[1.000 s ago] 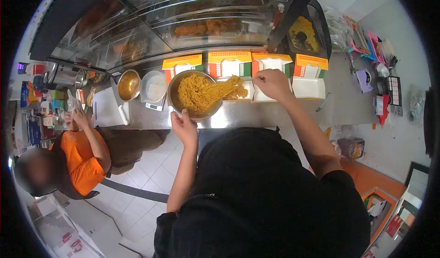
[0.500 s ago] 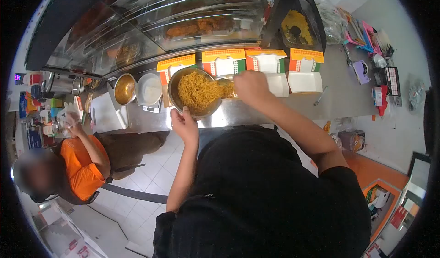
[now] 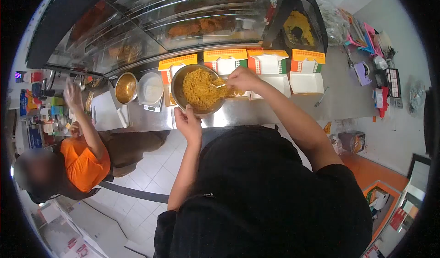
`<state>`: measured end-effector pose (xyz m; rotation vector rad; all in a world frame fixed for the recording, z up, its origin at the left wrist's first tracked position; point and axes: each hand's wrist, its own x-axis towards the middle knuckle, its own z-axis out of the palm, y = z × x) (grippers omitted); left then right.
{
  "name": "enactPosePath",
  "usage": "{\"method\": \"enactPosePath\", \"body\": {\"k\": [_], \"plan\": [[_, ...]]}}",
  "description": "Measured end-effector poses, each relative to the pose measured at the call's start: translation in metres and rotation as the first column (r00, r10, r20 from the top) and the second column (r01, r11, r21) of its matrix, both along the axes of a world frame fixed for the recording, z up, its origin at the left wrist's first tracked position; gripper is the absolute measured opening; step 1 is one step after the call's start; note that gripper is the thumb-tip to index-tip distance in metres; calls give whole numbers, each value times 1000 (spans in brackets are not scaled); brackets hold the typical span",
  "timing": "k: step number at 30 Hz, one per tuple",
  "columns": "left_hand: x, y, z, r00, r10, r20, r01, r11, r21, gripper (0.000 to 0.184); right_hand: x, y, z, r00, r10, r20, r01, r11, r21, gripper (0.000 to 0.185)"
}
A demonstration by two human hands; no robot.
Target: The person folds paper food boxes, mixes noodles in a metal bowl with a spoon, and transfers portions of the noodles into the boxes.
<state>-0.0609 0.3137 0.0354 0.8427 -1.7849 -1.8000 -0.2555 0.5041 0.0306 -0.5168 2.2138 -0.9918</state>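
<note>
My left hand (image 3: 188, 124) grips the near rim of a steel mixing bowl (image 3: 177, 83), which is tilted above the counter. Yellow-brown noodles (image 3: 198, 93) fill much of it. My right hand (image 3: 244, 80) is closed around a thin metal utensil (image 3: 221, 86) at the bowl's right side; its head is buried in the noodles, so its kind is hidden. Some noodles hang over the right rim, by an open takeaway box (image 3: 224, 61) partly hidden behind bowl and hand. More open orange-and-white boxes (image 3: 306, 81) stand in a row to the right.
Left of the bowl are a kitchen scale with a clear container (image 3: 150, 89), a second steel bowl (image 3: 125, 88) and a white cutting board (image 3: 106, 111). A glass display case (image 3: 183, 24) borders the back. A co-worker in an orange shirt (image 3: 85, 159) stands at the left.
My right hand has drawn slightly left and toward the bowl, and the utensil now shows at the noodles. The bowl has shifted slightly right. The co-worker's hand has risen.
</note>
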Motion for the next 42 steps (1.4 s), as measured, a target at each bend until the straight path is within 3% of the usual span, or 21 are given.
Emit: {"method": "enactPosePath", "body": {"k": [4,9,13,16,22,25,29,32,35,38,42], "plan": [[0,-6,-3,1000,23,13,-24,1000,15,25,-9,9,-1,1000,-3,26,6,991,-131,21],[3,-12,-4,999,48,14,-49,998,45,24,-12,31,6,999,-43,0,42,989,-139,22],[7,-21,-16,998,64,13,-64,997,51,12,-9,47,39,998,-55,-7,54,993,-101,23],[10,-25,-18,998,62,31,-64,997,47,14,-12,57,27,994,-103,24,105,988,-110,24],[6,-20,-4,998,64,9,-65,996,58,26,-9,81,18,952,-176,-252,162,984,-75,24],[2,-14,3,998,61,-1,-61,995,77,26,14,71,18,779,-56,-624,178,975,136,23],[0,-12,-1,1000,28,12,-29,998,51,26,42,54,11,534,158,-831,43,976,213,12],[1,-9,0,1000,23,14,-24,998,57,27,60,44,30,588,14,-808,142,982,121,11],[2,-7,1,1000,25,13,-26,997,71,29,79,35,30,708,8,-707,95,990,106,14],[4,-3,-5,1000,4,5,-4,999,35,28,98,8,17,760,104,-641,77,966,248,14],[2,4,-9,999,35,-7,-35,997,75,21,103,-7,20,836,162,-524,-53,975,218,15]]}}
